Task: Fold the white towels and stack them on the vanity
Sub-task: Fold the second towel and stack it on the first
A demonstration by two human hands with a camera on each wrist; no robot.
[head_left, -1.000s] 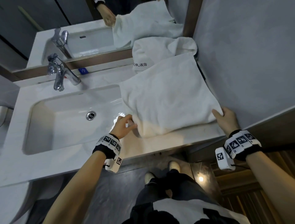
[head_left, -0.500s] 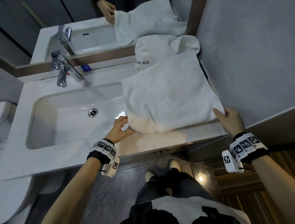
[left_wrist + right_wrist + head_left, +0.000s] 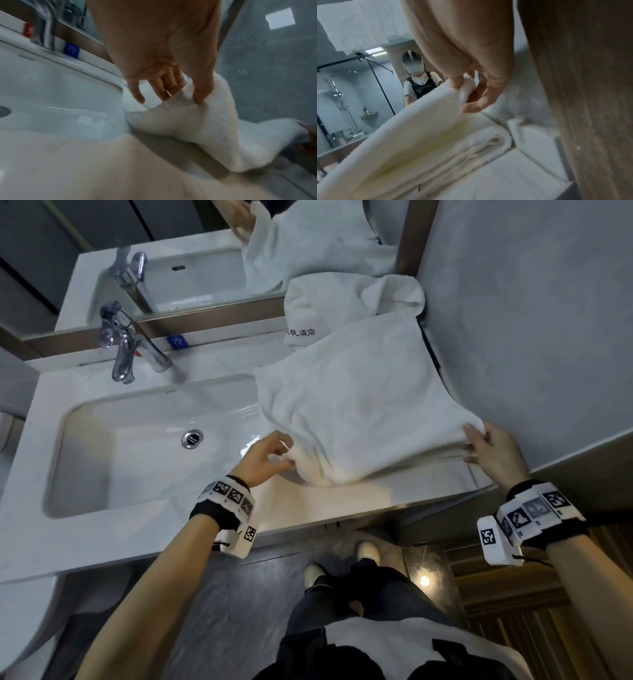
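A white towel lies folded over on the right side of the white vanity top, beside the basin. My left hand pinches its near left corner between thumb and fingers. My right hand pinches the top layer's near right corner, lifted above the folded layers beneath. Behind it, against the mirror, sits another white towel with dark printed characters.
The sink basin with its drain lies to the left, and a chrome faucet stands behind it. A grey wall closes the right side. The mirror runs along the back.
My left hand has closed on the towel's near left corner, where it was loose half a second ago. My right hand has lifted its corner slightly. The view has shifted a little.
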